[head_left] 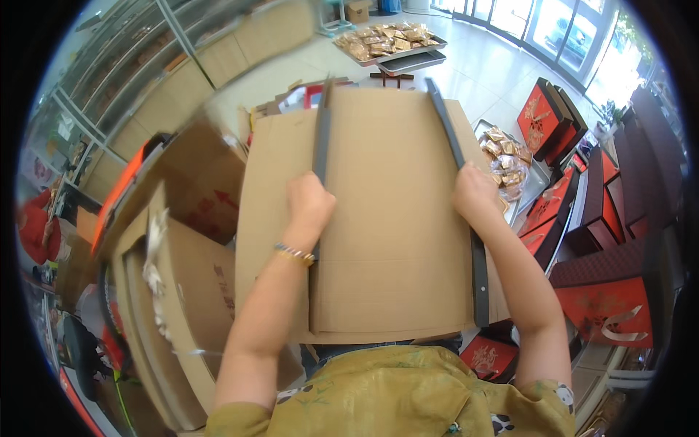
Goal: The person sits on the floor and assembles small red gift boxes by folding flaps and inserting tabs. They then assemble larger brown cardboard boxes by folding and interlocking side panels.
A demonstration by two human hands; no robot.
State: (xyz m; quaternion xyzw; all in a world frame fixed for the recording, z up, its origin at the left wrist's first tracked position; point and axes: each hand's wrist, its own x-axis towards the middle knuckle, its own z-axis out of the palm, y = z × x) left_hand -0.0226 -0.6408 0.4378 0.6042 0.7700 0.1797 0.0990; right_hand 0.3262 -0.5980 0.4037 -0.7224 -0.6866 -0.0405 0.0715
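Note:
A wide brown cardboard sheet [397, 240] lies in front of my body. Two long dark strips run lengthwise over it; whether they are joined to the cardboard I cannot tell. My left hand [309, 202] is closed around the left dark strip [321, 146], with a beaded bracelet on that wrist. Closed on the right dark strip [445, 122], about midway along, is my right hand [477, 193]. The right strip's lower part shows a small pale dot and passes beneath my forearm. My fingertips are partly hidden.
Open cardboard boxes [193, 291] crowd the left. On the right stand red and dark gift boxes [601, 306], beside a metal tray [539, 182] of wrapped packets. Another packet-laden tray [389, 45] sits at the far side, before glass doors [546, 29]. Shelves [131, 65] line the back left.

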